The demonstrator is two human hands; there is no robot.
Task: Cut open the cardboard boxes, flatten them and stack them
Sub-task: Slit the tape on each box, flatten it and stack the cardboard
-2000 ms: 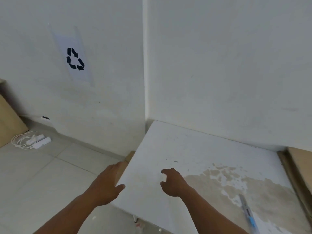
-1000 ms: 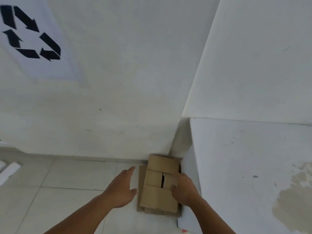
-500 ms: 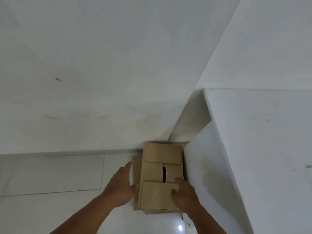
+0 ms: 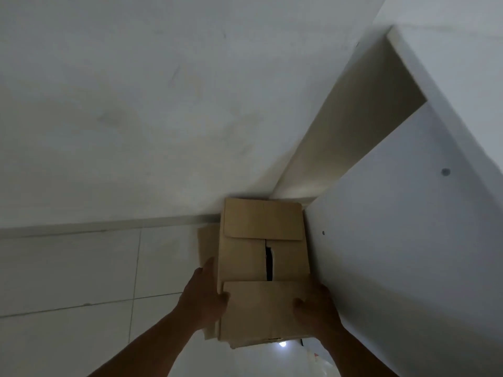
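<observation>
A stack of flattened brown cardboard boxes lies on the floor in the corner, between the wall and the side of a white table. The top piece has its flaps folded in, with a dark slit down its middle. My left hand grips the stack's left edge, thumb on the near flap. At the right edge, my right hand holds the near flap with its thumb on top and its fingers hidden behind the edge.
The white table side panel stands right against the stack's right side. A white wall rises behind it. The pale tiled floor spreads to the left.
I have leaned in closer to the stack on the floor. Both hands have closed on its left and right edges.
</observation>
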